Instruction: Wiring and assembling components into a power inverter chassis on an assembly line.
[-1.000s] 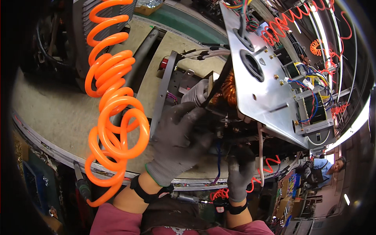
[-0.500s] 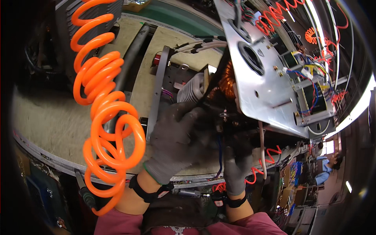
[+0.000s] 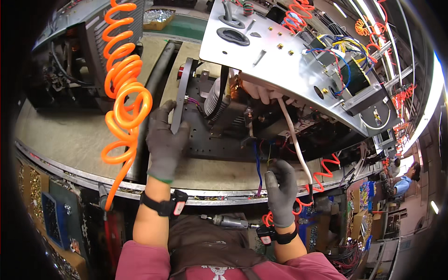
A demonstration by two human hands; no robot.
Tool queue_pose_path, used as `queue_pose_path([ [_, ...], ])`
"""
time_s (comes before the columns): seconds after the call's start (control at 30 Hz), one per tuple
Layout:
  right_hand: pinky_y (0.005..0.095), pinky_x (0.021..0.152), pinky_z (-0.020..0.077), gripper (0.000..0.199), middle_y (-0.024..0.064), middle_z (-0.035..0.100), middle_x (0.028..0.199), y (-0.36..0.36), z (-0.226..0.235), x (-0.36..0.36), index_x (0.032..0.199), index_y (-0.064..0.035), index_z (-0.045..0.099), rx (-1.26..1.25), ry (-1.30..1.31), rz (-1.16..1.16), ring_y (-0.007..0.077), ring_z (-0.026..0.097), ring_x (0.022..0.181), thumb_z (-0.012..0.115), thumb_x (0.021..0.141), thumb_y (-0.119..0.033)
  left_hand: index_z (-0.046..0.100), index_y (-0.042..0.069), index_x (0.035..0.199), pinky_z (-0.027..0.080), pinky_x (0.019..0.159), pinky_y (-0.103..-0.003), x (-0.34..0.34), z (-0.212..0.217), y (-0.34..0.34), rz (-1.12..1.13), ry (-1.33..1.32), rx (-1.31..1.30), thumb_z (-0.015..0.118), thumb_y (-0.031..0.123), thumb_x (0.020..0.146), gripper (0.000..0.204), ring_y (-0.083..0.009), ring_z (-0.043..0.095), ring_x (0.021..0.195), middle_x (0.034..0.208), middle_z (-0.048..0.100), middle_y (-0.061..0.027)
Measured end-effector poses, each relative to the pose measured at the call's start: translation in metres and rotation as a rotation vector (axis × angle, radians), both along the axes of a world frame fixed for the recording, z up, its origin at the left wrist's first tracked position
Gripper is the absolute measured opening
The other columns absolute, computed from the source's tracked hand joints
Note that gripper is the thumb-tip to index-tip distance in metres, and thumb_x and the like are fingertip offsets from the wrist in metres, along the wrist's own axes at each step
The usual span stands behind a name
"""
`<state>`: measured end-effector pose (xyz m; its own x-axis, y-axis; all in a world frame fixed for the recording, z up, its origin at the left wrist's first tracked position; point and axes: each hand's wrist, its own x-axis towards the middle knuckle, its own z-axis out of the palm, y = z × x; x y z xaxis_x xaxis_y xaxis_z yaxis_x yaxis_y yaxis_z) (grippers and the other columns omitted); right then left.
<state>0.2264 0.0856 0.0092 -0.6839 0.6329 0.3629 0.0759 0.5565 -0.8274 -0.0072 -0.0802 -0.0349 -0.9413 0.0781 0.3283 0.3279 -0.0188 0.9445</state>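
My left hand (image 3: 167,140), in a grey glove, grips the end of an upright dark metal panel (image 3: 183,95), fingers on one side and thumb on the other. That panel stands at the left end of a black machine chassis (image 3: 212,147), by a ribbed grey coil (image 3: 217,100). My right hand (image 3: 281,189), gloved too, has curled fingers at the chassis' near edge, beside a thin yellow-green wire (image 3: 269,153); whether it holds anything is hidden. Blue wires (image 3: 258,168) hang to its left, a thick white cable (image 3: 294,135) to its right. A silver plate (image 3: 261,51) covers the chassis' far side.
An orange coiled hose (image 3: 128,102) hangs at the left, before another machine (image 3: 70,70). A dark roller (image 3: 156,84) crosses the bench. Below the bench's metal rail (image 3: 219,199) lies a power screwdriver (image 3: 226,220). A person in blue (image 3: 402,184) is at the far right.
My left hand has moved left, from beside the coil to the panel's end. The right hand has come out from under the silver plate's shadow. My view has shifted, showing more of the left machine.
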Motion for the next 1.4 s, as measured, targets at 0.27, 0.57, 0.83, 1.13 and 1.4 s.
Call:
queue_pose_path([
  [0.27,0.0242,0.074,0.0498,0.038,0.0040,0.061,0.100,-0.001,0.028,0.019,0.130,0.0056,0.055,-0.328,0.166,0.103,0.0093,0.058,0.085,0.062,0.094,-0.003,0.043,0.001,0.143,0.052,0.068,-0.026,-0.011,-0.020,-0.007,-0.315,-0.220,0.252,0.061,-0.006,0.077,0.069,-0.0132,0.062,0.081,0.119,0.061,-0.0116],
  [0.57,0.0282,0.074,0.0525,0.057,0.0090,0.065,0.105,0.057,0.098,0.033,0.138,-0.0013,0.050,-0.536,0.437,0.091,0.0158,0.064,0.089,0.042,0.107,-0.048,0.055,0.000,0.134,0.053,0.087,-0.029,0.065,-0.010,-0.017,-0.368,-0.314,0.186,0.056,-0.007,0.078,0.056,-0.0171,0.062,0.103,0.123,0.061,-0.0119],
  [0.83,0.0302,0.072,0.0542,0.061,0.0107,0.064,0.104,0.083,0.087,0.031,0.133,0.0008,0.052,-0.674,0.461,-0.051,0.0156,0.064,0.086,0.056,0.101,-0.051,0.066,0.000,0.119,0.046,0.093,-0.033,0.137,0.002,-0.020,-0.288,-0.189,0.018,0.075,0.005,0.079,0.041,-0.0193,0.055,0.106,0.105,0.064,-0.0085],
  [1.13,0.0290,0.080,0.0516,0.047,0.0055,0.063,0.105,0.047,-0.008,0.050,0.132,-0.0045,0.056,-0.311,0.068,-0.313,0.0147,0.062,0.090,0.060,0.100,-0.039,0.063,0.003,0.116,0.048,0.089,-0.036,0.136,-0.007,-0.016,-0.204,0.242,-0.146,0.075,-0.001,0.074,0.043,-0.0238,0.055,0.098,0.103,0.060,-0.0087],
  [1.4,0.0299,0.072,0.0495,0.028,0.0077,0.064,0.086,0.020,-0.051,0.045,0.122,-0.0019,0.061,-0.015,-0.288,-0.240,0.0130,0.061,0.079,0.057,0.101,-0.020,0.067,0.014,0.104,0.046,0.077,-0.040,0.125,-0.013,-0.011,-0.175,0.350,-0.139,0.078,0.009,0.067,0.038,-0.0259,0.055,0.083,0.086,0.064,-0.0033],
])
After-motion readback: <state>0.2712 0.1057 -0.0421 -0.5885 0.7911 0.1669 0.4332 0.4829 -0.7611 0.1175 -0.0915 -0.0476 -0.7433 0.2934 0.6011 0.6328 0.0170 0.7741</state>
